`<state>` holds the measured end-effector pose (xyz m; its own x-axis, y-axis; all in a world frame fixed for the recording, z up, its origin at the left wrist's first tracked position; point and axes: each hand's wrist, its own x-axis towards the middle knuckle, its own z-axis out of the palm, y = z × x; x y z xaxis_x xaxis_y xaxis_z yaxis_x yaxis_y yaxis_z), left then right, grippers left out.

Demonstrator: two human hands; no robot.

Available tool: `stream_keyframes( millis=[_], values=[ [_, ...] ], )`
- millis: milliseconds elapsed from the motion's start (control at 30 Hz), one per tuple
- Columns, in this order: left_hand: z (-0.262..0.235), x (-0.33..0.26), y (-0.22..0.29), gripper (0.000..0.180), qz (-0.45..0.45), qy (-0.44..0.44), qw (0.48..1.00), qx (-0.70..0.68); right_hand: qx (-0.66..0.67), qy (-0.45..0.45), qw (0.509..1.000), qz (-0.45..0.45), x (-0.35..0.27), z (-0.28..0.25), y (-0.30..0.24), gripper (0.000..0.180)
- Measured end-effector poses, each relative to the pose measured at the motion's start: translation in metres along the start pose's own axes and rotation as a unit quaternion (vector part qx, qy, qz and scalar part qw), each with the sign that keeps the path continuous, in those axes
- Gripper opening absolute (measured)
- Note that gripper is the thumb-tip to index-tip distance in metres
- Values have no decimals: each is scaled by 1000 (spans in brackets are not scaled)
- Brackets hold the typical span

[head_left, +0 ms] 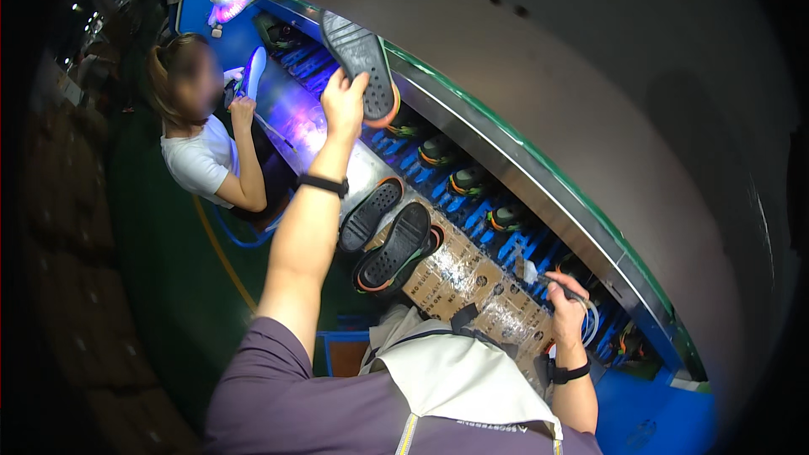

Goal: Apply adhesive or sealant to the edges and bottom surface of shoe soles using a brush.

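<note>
Left hand (344, 105) is raised at arm's length, fingers closed on a black shoe sole (362, 63) held tread-up above the blue conveyor (472, 202). Right hand (566, 307) grips a small brush (543, 278) beside the cardboard-covered bench (472, 282). Two more soles (383, 240) lie on that bench. A co-worker (202, 152) stands at left.

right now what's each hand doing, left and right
Left hand: closed on a dark shoe sole, held up over the line.
Right hand: closed on a small brush.
</note>
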<state>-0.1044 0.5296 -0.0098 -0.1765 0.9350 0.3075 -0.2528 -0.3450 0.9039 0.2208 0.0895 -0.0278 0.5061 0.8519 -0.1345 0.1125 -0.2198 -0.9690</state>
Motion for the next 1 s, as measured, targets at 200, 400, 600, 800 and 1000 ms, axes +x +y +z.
stream_keyframes(
  millis=[200, 400, 600, 800, 1000],
  values=[
    [10, -154, 15, 41, -295, -76, 932, -194, 137, -12, 990, -11, -5, -5, -2, 29],
    [22, -266, 29, 58, -404, -218, 823, -335, 107, -95, 985, -93, 3, 22, -59, 23],
    [46, -315, 39, 83, -437, -193, 764, -434, 147, -139, 972, -120, 14, 51, -84, 25],
    [59, -334, 57, 82, -412, -235, 785, -400, 86, -103, 981, -139, 11, 57, -108, 24],
    [67, -345, 60, 79, -456, -206, 783, -369, 69, -63, 974, -207, 15, 67, -91, 25]
  ],
)
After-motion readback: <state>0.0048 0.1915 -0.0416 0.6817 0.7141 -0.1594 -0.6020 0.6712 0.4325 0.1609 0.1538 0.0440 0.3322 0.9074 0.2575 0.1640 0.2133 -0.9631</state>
